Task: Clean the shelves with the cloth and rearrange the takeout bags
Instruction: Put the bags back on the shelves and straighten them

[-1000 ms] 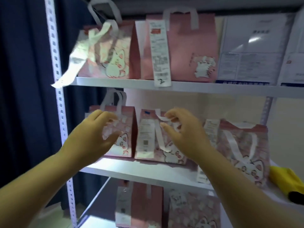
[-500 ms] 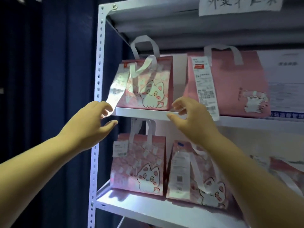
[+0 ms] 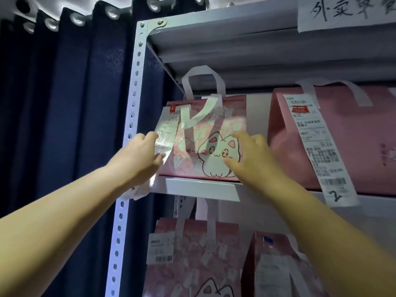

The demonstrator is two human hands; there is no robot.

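Note:
A pink takeout bag with a white cat print point(image 3: 214, 129) stands at the left end of the upper shelf board point(image 3: 199, 187). A long receipt point(image 3: 166, 129) hangs from the bag's left top corner. My left hand point(image 3: 141, 159) is at the bag's left edge, and the receipt runs between its thumb and fingers and out below the hand. My right hand point(image 3: 252, 155) lies on the bag's right front with fingers spread and the thumb on the cat print. A plain pink bag point(image 3: 351, 146) with a long receipt stands to the right.
Two more cat-print bags point(image 3: 192, 254) point(image 3: 272, 264) stand on the shelf below. The perforated metal post point(image 3: 130, 146) rises just left of my left hand, against a dark blue curtain point(image 3: 64, 125). A handwritten paper sign point(image 3: 342, 13) hangs from the top board.
Both hands rose from the middle shelf's bags to the upper shelf. They now sit on either side of the cat-print bag, the left one on its receipt.

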